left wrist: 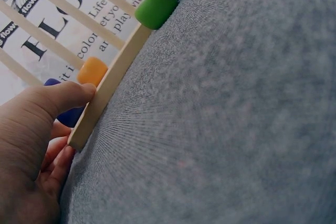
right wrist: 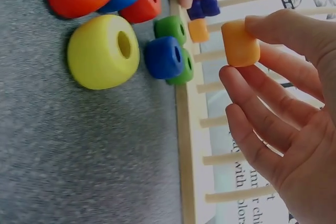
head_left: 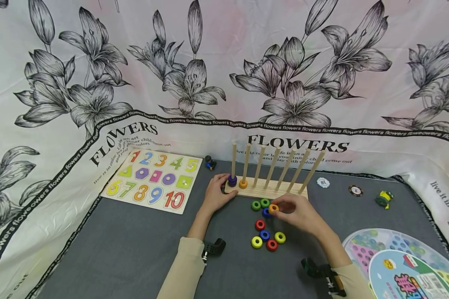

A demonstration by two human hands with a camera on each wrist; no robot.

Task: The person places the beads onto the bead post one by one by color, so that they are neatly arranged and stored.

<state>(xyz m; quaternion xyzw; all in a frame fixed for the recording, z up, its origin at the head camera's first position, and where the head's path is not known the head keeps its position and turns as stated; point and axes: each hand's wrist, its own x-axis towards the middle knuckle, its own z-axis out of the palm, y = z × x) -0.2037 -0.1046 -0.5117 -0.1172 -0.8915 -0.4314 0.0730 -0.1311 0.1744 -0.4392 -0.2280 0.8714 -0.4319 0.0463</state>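
A wooden peg board [head_left: 263,189] with a row of upright pegs stands at the back of the table. Purple rings [head_left: 232,180] sit on its leftmost peg, and one orange ring [head_left: 243,184] is on the peg beside it. My left hand [head_left: 218,194] holds the left end of the base, thumb along the front edge in the left wrist view. Between thumb and fingers, my right hand [head_left: 298,211] pinches another orange ring [right wrist: 241,43], raised over the loose rings. Below it lie green rings [right wrist: 170,29], a blue ring [right wrist: 164,57], red rings [head_left: 260,224] and yellow rings [right wrist: 103,52].
A number and shape board [head_left: 153,179] lies to the left, with a small figure [head_left: 210,162] near its corner. Rightward are a white chip [head_left: 323,182], a black chip [head_left: 355,190] and a green toy [head_left: 384,199]. A round game package [head_left: 404,265] occupies the front right.
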